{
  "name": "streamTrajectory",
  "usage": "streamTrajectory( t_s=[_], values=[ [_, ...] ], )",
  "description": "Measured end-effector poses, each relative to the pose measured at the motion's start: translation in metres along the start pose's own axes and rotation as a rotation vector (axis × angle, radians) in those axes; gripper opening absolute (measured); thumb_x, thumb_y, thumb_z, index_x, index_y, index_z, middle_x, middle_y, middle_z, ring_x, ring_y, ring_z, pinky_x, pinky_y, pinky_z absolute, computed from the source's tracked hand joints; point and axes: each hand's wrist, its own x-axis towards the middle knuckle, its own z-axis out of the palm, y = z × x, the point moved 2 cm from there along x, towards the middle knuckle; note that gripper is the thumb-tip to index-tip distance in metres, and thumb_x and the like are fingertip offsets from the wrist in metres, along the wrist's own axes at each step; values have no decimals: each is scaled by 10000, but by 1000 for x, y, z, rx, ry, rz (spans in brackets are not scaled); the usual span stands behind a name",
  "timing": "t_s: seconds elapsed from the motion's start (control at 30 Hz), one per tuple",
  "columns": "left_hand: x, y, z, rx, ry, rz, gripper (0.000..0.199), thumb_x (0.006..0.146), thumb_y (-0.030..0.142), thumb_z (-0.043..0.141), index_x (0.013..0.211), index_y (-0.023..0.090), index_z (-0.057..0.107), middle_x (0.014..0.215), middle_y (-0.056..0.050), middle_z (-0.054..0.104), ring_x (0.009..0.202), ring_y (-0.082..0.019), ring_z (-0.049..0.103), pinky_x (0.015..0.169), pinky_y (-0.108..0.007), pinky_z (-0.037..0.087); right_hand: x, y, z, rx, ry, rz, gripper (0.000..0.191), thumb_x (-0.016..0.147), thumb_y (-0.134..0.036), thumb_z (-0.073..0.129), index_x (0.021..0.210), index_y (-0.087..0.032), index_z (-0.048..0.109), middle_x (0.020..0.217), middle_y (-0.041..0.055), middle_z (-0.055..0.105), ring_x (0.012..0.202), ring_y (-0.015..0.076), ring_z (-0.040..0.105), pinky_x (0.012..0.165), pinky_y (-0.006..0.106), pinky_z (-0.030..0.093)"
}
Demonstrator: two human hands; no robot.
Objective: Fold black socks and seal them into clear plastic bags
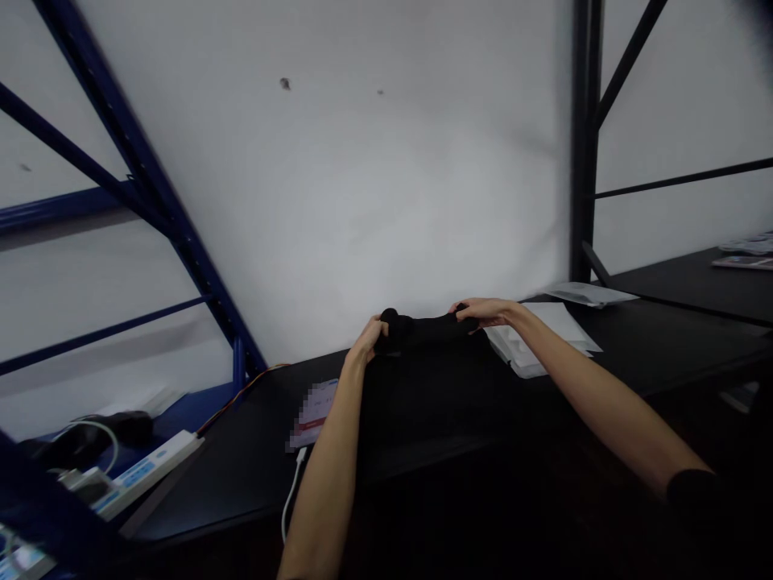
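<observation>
A piece of black cloth point(426, 329), perhaps a garment, is stretched between my two hands above the black tabletop point(241, 451). My left hand point(369, 338) is closed around its left end, where the fabric bunches up. At the other end my right hand point(480, 312) grips the cloth between thumb and fingers. The lower part of the fabric blends into the dark surface, so its full shape is hidden. Just left of my left forearm lies a phone point(315, 411) with a lit, partly blurred screen and a white cable point(292, 491) plugged in.
White sheets or flat plastic bags point(559, 330) lie beyond my right forearm, with a clear sleeve point(589, 293) behind them. Blue rack posts point(175, 217) and a power strip point(148, 475) are at left. A black post point(584, 145) stands at right before the white wall point(392, 177).
</observation>
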Motion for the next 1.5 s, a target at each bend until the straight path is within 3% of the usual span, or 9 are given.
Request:
streamTrajectory(
  t_s=[0.13, 0.3, 0.43, 0.53, 0.67, 0.77, 0.87, 1.13, 1.5],
  values=[
    [-5, 4, -4, 79, 26, 30, 278, 718, 398, 707, 909, 201, 667, 933, -110, 700, 951, -308, 660, 789, -376, 519, -6, 4, -2, -122, -138, 27, 374, 648, -198, 778, 1011, -197, 689, 954, 43, 661, 826, 181, 638, 619, 278, 588],
    [-17, 11, 15, 315, -212, 257, 580, 635, 554, 849, 1114, 263, 698, 1250, -128, 676, 1184, -314, 621, 957, -368, 486, 4, 13, -8, -428, -96, 77, 470, 581, -415, 902, 965, -205, 731, 894, 51, 689, 775, 185, 612, 578, 254, 497],
    [-23, 10, 29, 588, -368, 413, 845, 479, 417, 949, 1268, 304, 666, 1238, -124, 644, 1206, -341, 591, 1052, -447, 435, 15, 17, -15, -624, -137, 22, 462, 560, -495, 901, 884, -203, 750, 786, 9, 675, 724, 156, 565, 586, 240, 396],
    [-21, 12, 27, 598, -380, 459, 717, 601, 287, 845, 1293, 310, 659, 1124, -76, 669, 1066, -292, 626, 1000, -429, 461, 15, 18, -19, -626, -183, -7, 476, 550, -454, 898, 926, -198, 755, 769, -5, 679, 728, 157, 568, 635, 252, 396],
    [-13, 17, -6, 498, -80, 473, 560, 668, 161, 688, 1216, 279, 695, 931, -40, 680, 828, -233, 623, 865, -371, 490, 7, 13, -25, -589, -135, -49, 441, 557, -382, 874, 943, -196, 771, 790, 5, 695, 776, 177, 598, 692, 266, 424],
    [-5, 10, -40, 442, 207, 303, 523, 587, 90, 670, 1090, 232, 703, 867, -43, 657, 778, -231, 621, 831, -367, 489, -3, 10, -29, -506, -124, -37, 320, 598, -314, 807, 892, -190, 780, 828, 29, 729, 833, 209, 631, 754, 289, 466],
    [2, -1, -54, 413, 235, 283, 439, 574, 112, 695, 1003, 204, 689, 991, -88, 676, 969, -261, 644, 917, -366, 477, -9, 12, -34, -452, -108, -22, 201, 627, -265, 722, 802, -179, 771, 828, 46, 745, 845, 230, 644, 757, 302, 492],
    [5, -13, -28, 668, -290, 196, 743, 792, 513, 710, 1450, 237, 504, 1375, -92, 648, 1273, -266, 594, 1078, -348, 429, -1, 15, -40, -473, -36, -96, 276, 694, -328, 684, 896, -161, 772, 877, 64, 758, 817, 219, 658, 753, 303, 494],
    [11, -29, -30, 918, -354, 123, 895, 714, 248, 702, 1552, 290, 392, 1508, -93, 550, 1354, -279, 552, 1061, -366, 458, 5, 8, -40, -504, 94, -358, 347, 864, -478, 652, 1035, -188, 736, 1049, 78, 742, 982, 255, 656, 875, 363, 504]
  ],
)
